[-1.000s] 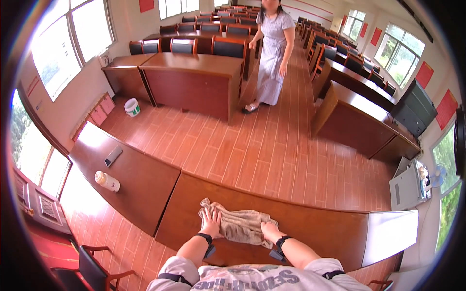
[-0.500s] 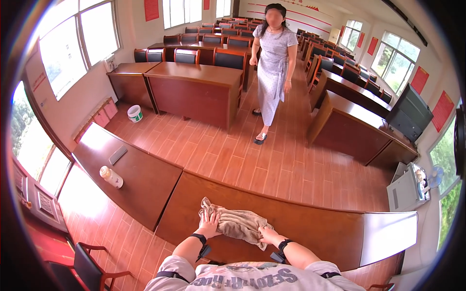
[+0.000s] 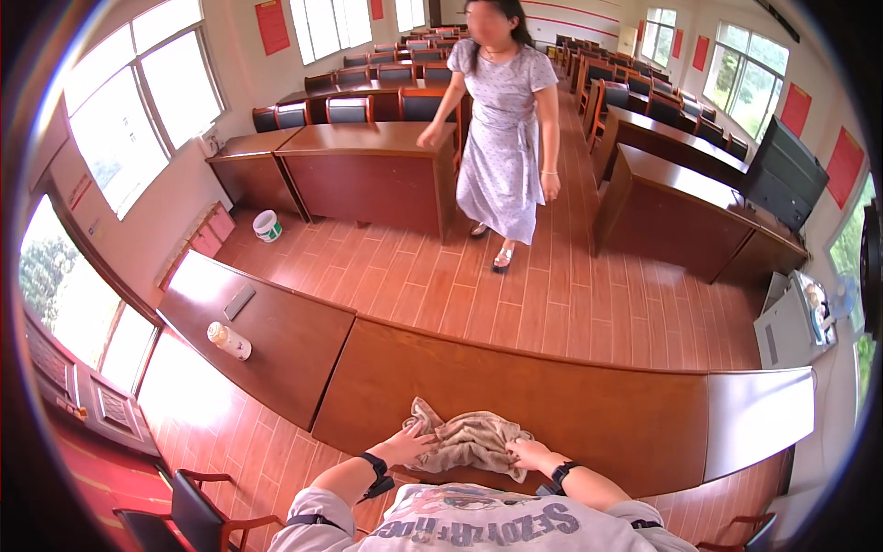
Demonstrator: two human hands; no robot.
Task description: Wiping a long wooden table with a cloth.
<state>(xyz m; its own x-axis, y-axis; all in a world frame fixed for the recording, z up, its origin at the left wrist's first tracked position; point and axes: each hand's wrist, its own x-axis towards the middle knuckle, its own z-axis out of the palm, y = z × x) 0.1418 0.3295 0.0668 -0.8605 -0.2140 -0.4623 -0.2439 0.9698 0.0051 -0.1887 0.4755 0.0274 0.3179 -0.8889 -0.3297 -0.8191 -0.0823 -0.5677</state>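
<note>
A beige-brown towel (image 3: 471, 443) lies bunched in folds on the brown wooden desk (image 3: 552, 405), close to its near edge. At the towel's left end is my left hand (image 3: 407, 445), its fingers gripping the fabric. My right hand (image 3: 530, 454) grips the towel's right end, with the fingertips partly hidden in the folds. Both wrists wear black straps.
A bottle (image 3: 229, 340) and a flat grey object (image 3: 240, 302) stand on the left desk. Beyond the desks a person (image 3: 504, 138) in a pale dress is walking. Chairs (image 3: 198, 515) stand behind me at left; a bucket (image 3: 267, 225) is on the floor.
The towel has been drawn toward me and bunched tighter, my hands moving closer together. My left fingers, spread before, now curl on it. The person has stepped nearer.
</note>
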